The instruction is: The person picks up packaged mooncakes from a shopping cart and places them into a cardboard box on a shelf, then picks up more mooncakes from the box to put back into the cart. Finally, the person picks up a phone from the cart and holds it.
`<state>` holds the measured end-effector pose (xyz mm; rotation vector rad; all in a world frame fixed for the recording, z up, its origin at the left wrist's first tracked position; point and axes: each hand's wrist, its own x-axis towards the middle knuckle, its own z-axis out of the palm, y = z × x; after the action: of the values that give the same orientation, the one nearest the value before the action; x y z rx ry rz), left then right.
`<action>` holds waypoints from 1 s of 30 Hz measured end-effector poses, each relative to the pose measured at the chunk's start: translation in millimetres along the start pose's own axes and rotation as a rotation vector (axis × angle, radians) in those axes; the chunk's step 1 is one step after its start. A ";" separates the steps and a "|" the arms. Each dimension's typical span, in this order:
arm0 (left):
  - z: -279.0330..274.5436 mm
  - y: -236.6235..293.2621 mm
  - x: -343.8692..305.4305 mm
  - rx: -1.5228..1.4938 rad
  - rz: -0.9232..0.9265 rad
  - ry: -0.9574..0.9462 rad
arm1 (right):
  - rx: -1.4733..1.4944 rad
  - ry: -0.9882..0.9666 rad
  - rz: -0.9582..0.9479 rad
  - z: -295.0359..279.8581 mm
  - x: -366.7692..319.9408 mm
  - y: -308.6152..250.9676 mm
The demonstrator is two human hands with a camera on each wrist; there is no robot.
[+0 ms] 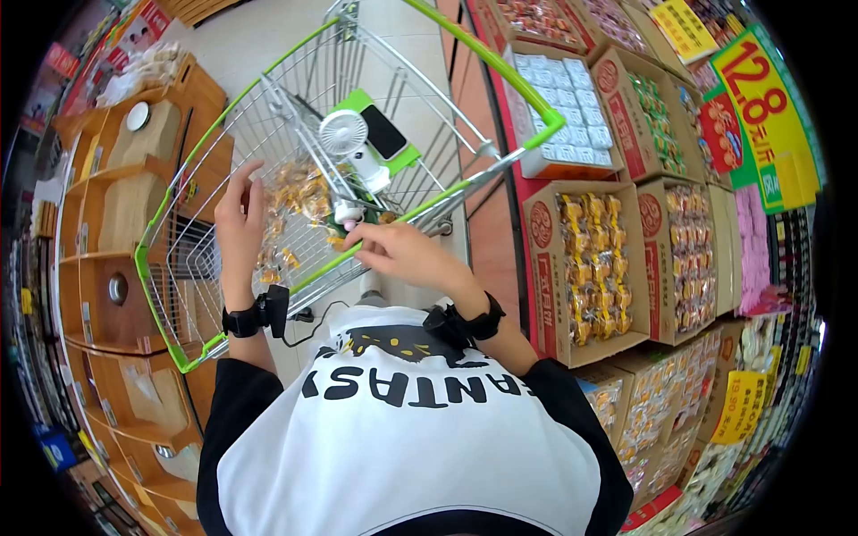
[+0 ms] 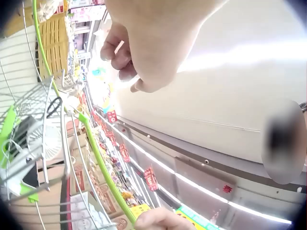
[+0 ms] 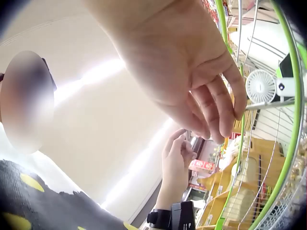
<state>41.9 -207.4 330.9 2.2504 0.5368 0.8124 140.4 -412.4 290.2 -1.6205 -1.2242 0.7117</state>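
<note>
My left hand hovers above the left part of the shopping cart, its fingers loosely bent with nothing between them. Close to the cart's green rail, my right hand has its fingertips right at the rail in the head view. In the right wrist view, the relaxed fingers of that hand hold nothing. Below both hands, several small yellow-wrapped packets lie in the cart. A white handheld fan and a black-screened phone are at the cart's child-seat part, near a green panel.
To the right, open cardboard boxes hold rows of wrapped snacks, beside a box of white packets. Yellow price signs stand over them. Wooden shelf bins line the left side. Tiled floor shows beyond the cart.
</note>
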 end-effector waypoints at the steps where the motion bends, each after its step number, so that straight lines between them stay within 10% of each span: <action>1: -8.2 -12.6 1.4 0.064 0.011 0.012 | 0.003 -0.020 -0.001 7.1 9.1 1.0; 18: -74.5 -270.9 -20.0 0.103 -0.749 -0.723 | -0.201 -0.387 0.058 107.3 195.8 40.6; 30: -6.6 -424.3 -113.7 0.128 -1.143 -0.804 | -0.287 -0.531 0.331 195.9 243.2 176.0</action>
<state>-106.1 22.5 -12.9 1.7000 1.2499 -0.6707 120.0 -126.0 75.6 -1.9709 -1.4963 1.2832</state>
